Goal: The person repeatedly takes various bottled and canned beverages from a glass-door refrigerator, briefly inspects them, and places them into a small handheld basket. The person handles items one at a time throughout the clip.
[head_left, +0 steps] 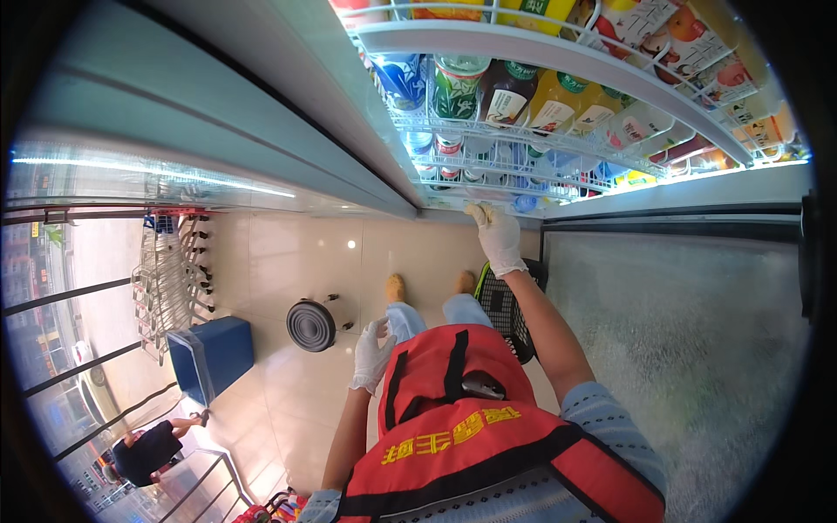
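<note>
My right hand [500, 240], in a white glove, reaches to the bottom front edge of a lit drinks fridge. Its fingers are closed on what looks like a small yellowish cloth [481, 213], by the fridge sill [451, 214]. My left hand [374, 355], gloved too, hangs beside my left leg with its fingers apart and nothing in it. Before me, wire shelves [556, 46] hold rows of bottled drinks [461, 88]. A blue-capped bottle [525, 203] lies low inside, close to my right hand.
The fogged glass door [673, 340] stands open at the right. A black basket [507, 314] is by my right leg. Left are a round black stool [311, 325], a blue bin [216, 356] and nested shopping carts [167, 281]. Another person [149, 451] is at the lower left.
</note>
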Demonstrator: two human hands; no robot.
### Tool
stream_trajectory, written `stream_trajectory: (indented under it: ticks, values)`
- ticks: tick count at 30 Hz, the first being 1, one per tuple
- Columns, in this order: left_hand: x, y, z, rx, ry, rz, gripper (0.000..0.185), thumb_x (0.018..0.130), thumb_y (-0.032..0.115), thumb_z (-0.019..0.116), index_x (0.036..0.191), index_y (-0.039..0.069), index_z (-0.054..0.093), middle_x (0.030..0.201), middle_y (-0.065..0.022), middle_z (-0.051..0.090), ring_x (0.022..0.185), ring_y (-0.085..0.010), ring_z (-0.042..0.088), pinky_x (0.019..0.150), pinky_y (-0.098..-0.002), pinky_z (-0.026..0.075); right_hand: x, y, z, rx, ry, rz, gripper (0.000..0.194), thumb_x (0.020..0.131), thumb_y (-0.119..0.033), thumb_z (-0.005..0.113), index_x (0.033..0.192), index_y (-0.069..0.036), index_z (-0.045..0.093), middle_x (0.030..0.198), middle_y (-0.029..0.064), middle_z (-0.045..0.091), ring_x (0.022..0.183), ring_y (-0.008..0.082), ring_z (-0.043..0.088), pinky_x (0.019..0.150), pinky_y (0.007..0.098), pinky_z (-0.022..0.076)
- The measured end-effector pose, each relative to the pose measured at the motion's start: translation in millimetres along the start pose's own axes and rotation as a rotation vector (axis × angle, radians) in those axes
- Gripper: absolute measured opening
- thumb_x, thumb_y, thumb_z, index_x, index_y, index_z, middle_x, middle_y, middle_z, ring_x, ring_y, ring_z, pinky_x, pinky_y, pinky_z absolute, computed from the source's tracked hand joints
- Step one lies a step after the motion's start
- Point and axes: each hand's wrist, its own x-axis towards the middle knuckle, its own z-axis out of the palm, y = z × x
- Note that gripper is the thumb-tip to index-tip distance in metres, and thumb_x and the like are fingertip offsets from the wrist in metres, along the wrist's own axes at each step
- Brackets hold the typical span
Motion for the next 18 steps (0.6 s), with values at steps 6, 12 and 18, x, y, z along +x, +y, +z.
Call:
stream_trajectory:
  ticks: [6,12,18]
  values:
    - [-18,-22,46,0.000,-0.087,-0.041,0.047,0.086,0.016,0.071,0.129,0.006,0.056,0.109,-0.0166,0.066,0.099,-0.0281,0.066,0.088,-0.0389,0.053,-27,32,33,0.119,-0.150,0.090,0.029,0.088,-0.016,0.068,0.117,-0.011,0.066,0.101,0.0113,0.069,0.087,0.0345,0.067,0.075,0.0413,0.0534]
    - [-5,-61,82,-0.006,-0.301,-0.118,0.045,0.086,0.020,0.071,0.128,0.006,0.057,0.109,-0.0160,0.067,0.099,-0.0274,0.067,0.088,-0.0384,0.053,-60,82,71,-0.082,-0.262,0.077,0.032,0.086,-0.019,0.069,0.116,-0.008,0.065,0.105,0.0148,0.066,0.098,0.0356,0.064,0.085,0.0449,0.0521]
    - [11,-111,87,-0.053,-0.399,-0.300,0.050,0.089,0.026,0.070,0.131,0.003,0.056,0.111,-0.0158,0.068,0.103,-0.0239,0.066,0.090,-0.0352,0.052,-115,96,89,-0.154,-0.397,0.172,0.024,0.085,-0.017,0.069,0.108,-0.009,0.068,0.104,0.0142,0.067,0.095,0.0342,0.066,0.083,0.0428,0.0537]
